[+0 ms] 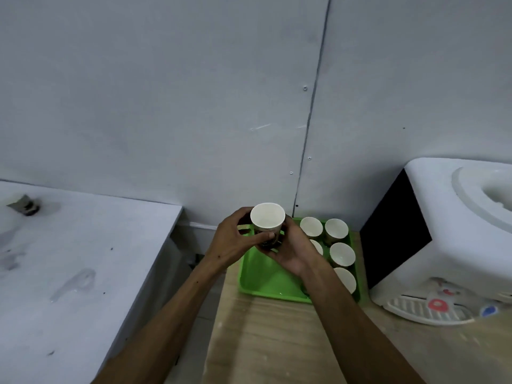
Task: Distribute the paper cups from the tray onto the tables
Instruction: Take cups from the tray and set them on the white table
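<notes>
Tray (266,281) on the wooden table (277,342), cups (342,254) along its right side (water dispenser (443,245) further right).

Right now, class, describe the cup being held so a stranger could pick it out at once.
Find the green tray on the wooden table beside the white water dispenser. Above the tray's left end, both hands lift one paper cup. The other cups stand on the tray, untouched.

White water dispenser (454,245) at right (black side panel, red and blue taps); small dark object (26,205) far left.
</notes>
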The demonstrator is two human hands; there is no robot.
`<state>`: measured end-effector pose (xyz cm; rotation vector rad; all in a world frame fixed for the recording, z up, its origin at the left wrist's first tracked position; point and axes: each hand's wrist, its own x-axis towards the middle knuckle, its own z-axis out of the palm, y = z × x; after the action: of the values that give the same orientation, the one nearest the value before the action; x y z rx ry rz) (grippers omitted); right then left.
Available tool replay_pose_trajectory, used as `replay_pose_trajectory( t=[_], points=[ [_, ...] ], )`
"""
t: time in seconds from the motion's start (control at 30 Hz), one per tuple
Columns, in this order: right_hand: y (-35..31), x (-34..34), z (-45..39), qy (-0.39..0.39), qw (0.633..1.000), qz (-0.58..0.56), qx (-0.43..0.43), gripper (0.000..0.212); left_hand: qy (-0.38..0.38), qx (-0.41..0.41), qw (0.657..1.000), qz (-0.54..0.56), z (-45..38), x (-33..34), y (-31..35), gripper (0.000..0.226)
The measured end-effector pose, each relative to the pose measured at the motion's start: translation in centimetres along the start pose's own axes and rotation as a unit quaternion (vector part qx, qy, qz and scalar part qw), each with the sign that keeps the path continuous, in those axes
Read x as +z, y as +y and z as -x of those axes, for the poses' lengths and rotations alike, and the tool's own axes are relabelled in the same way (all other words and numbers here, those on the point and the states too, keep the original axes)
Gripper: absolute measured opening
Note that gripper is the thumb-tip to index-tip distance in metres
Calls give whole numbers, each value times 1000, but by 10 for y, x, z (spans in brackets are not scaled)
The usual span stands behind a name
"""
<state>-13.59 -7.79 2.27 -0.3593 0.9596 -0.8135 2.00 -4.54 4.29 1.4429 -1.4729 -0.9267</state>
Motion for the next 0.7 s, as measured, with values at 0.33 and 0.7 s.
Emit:
replay_pose_trajectory(
  t=[0.33, 0.7],
  points=[
    [40, 109, 14, -83, 995, 61, 18, 40, 93, -34, 994, 50, 57, -106, 10, 51],
    [150, 255, 87, -194, 968, 156, 36, 48, 176, -17, 984, 27, 205, -260, 18, 50]
  ],
)
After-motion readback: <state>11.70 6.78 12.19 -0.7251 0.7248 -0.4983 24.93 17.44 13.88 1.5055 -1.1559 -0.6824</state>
